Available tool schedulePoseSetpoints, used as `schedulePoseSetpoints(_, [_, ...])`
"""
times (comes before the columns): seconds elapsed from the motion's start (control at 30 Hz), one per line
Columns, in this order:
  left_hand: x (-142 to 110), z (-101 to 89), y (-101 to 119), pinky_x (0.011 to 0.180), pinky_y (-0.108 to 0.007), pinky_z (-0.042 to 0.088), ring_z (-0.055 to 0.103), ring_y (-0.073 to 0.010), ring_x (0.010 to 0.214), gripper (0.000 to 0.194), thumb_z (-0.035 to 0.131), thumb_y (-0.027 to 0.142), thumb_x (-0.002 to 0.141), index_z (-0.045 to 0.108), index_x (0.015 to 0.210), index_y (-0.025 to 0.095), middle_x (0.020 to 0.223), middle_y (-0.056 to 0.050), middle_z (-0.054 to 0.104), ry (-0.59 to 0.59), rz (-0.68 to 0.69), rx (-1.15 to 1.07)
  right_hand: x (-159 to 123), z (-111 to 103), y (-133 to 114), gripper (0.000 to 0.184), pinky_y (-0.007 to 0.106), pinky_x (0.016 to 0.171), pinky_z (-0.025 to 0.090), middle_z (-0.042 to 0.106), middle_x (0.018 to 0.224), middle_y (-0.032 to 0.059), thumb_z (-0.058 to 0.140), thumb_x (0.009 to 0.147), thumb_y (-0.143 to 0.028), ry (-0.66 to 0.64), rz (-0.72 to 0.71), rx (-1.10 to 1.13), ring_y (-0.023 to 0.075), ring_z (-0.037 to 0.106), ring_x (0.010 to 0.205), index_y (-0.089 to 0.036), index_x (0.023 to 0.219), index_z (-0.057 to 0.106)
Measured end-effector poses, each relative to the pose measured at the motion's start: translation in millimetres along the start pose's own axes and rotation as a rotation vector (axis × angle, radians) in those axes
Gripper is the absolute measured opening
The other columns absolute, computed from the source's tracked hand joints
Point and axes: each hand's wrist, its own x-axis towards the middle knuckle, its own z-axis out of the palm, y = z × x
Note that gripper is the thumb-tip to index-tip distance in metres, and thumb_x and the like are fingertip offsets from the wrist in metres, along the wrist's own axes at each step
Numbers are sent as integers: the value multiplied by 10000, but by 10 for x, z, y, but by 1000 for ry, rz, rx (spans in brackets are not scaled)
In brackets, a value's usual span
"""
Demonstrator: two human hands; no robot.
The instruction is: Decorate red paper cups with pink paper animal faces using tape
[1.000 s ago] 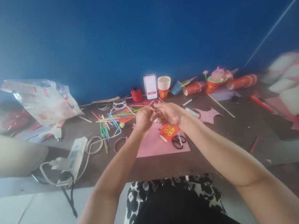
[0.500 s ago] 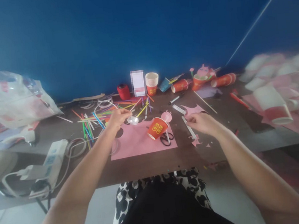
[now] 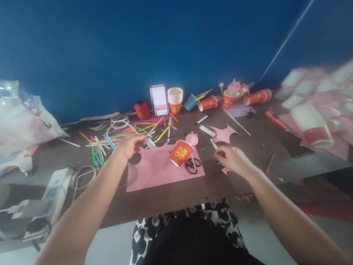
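My left hand hovers over the top left corner of the pink paper sheet, fingers pinched on a small whitish piece. My right hand rests on the brown table to the right of the sheet. Its fingers are curled together at the near end of a white strip, and I cannot make out what they hold. A red paper cup lies on its side on the sheet between my hands, with black scissors beside it and a pink round cut-out behind it.
Coloured straws lie scattered behind my left hand. A red thread spool, stacked cups and more red cups line the blue wall. A power strip and plastic bag sit left, a pink star cut-out and cups right.
My hands, together over the cup one second ago, have parted. The left stayed near the straws with the small piece; the right dropped right and nearer, beside the white strip.
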Motion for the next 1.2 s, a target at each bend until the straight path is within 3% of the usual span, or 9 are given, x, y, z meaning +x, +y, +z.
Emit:
schedulePoseSetpoints(0.2, [-52,-23,-21,474,-205,421,642,-146,584,249,758,217,537,663,753,133,725,-70,703,0,-11,-35,62,171,-309,159,293,708,436,709,874,38,524,793,-263,-63,-154,88,208,648,802,-238,806,681])
schedulePoseSetpoints(0.37, [-104,-36,-45,478,-199,424,646,-135,598,242,757,222,552,664,758,136,751,-61,707,-11,11,-71,234,413,-365,228,296,708,446,696,816,34,550,751,-245,-29,-74,265,198,644,765,-223,955,649])
schedulePoseSetpoints(0.67, [-215,-39,-104,488,-187,423,644,-124,646,281,766,254,565,652,800,152,809,-55,706,-38,9,-91,437,509,-466,240,238,461,429,653,694,-2,452,796,-277,-17,-36,478,132,572,450,-201,1008,534])
schedulePoseSetpoints(0.83, [-235,-41,-136,502,-194,414,644,-136,683,327,781,281,533,646,806,161,827,-53,702,-42,21,-88,497,489,-600,139,233,394,401,642,659,-7,460,803,-302,-71,-90,516,132,554,388,-208,850,553])
schedulePoseSetpoints(0.93, [-242,-46,-143,517,-209,409,643,-154,694,315,778,289,517,641,768,156,812,-60,698,-42,26,-78,590,303,-661,142,239,458,416,650,667,5,491,803,-321,-25,-123,480,144,576,447,-210,812,580])
schedulePoseSetpoints(1.03, [-242,-40,-141,526,-216,391,637,-157,700,299,775,301,504,636,723,154,776,-51,689,-42,35,-58,757,20,-730,173,262,614,427,674,837,54,506,813,-327,154,-149,363,185,626,675,-208,893,602])
schedulePoseSetpoints(1.1, [-240,-22,-135,536,-221,385,630,-150,693,291,771,312,501,633,704,155,768,-42,685,-43,39,-40,910,-127,-777,193,274,673,405,676,869,74,480,837,-311,329,-220,37,213,620,786,-199,907,621])
schedulePoseSetpoints(1.2, [-236,29,-124,555,-234,390,627,-151,682,288,759,320,504,640,709,156,778,-45,686,-43,36,-6,1155,-192,-823,254,273,646,378,674,941,93,412,879,-279,319,-200,-309,211,613,777,-194,984,627])
